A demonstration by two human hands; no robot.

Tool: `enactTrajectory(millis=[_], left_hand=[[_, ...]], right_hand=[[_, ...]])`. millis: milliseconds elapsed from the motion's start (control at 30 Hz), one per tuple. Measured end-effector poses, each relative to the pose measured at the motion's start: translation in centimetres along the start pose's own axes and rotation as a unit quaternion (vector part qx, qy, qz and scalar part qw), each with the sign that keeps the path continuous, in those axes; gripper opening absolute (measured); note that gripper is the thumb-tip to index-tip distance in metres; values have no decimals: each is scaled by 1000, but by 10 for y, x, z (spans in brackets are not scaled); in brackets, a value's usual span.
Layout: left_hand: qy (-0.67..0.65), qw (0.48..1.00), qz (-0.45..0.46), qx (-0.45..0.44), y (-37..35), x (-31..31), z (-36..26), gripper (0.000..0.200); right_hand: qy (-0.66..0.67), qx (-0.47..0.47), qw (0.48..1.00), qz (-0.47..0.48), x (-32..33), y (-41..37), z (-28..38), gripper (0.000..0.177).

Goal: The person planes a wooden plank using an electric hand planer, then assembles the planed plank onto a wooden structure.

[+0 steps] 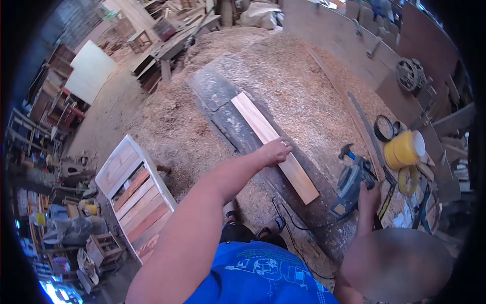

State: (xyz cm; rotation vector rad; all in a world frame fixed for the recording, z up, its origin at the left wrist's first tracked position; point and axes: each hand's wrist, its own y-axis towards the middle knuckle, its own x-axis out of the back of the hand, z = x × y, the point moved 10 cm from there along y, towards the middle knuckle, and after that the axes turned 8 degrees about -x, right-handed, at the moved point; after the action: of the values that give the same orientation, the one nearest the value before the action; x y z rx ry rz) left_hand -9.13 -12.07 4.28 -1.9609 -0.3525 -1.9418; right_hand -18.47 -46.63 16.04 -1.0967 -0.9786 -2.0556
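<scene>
A pale wooden board [298,176] lies lengthwise on a dark, dusty workbench [215,99]. My left hand [277,151] is closed over the board near its middle, with fingers curled around its far edge. To the right, my right hand [369,197] grips the rear handle of a dark electric planer [350,185]. The planer rests at the right side of the bench, apart from the board. A black cord [293,213] trails from it across the bench toward my feet. Part of my right arm is hidden behind a blurred oval.
Beyond the planer are a blue-headed hammer [347,150], a yellow container [402,150], tape rolls [408,181] and a long wooden strip [349,109]. Wood shavings [172,116] cover the floor. A slatted wooden panel [136,192] stands at left, and a low table [172,48] lies farther off.
</scene>
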Motion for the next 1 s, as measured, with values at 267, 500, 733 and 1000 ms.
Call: enactTrajectory(millis=[267, 500, 733, 1000], left_hand=[[-21, 980, -197, -23, -90, 75, -31, 12], [-94, 838, -528, 106, -293, 163, 24, 65], [-285, 501, -741, 343, -541, 165, 114, 79], [-167, 581, -611, 511, -629, 61, 104, 87]], right_hand=[[117, 394, 890, 199, 44, -171, 260, 34], [359, 589, 605, 399, 112, -382, 498, 22], [300, 675, 533, 412, 82, -465, 600, 21], [327, 717, 451, 419, 37, -493, 654, 20]])
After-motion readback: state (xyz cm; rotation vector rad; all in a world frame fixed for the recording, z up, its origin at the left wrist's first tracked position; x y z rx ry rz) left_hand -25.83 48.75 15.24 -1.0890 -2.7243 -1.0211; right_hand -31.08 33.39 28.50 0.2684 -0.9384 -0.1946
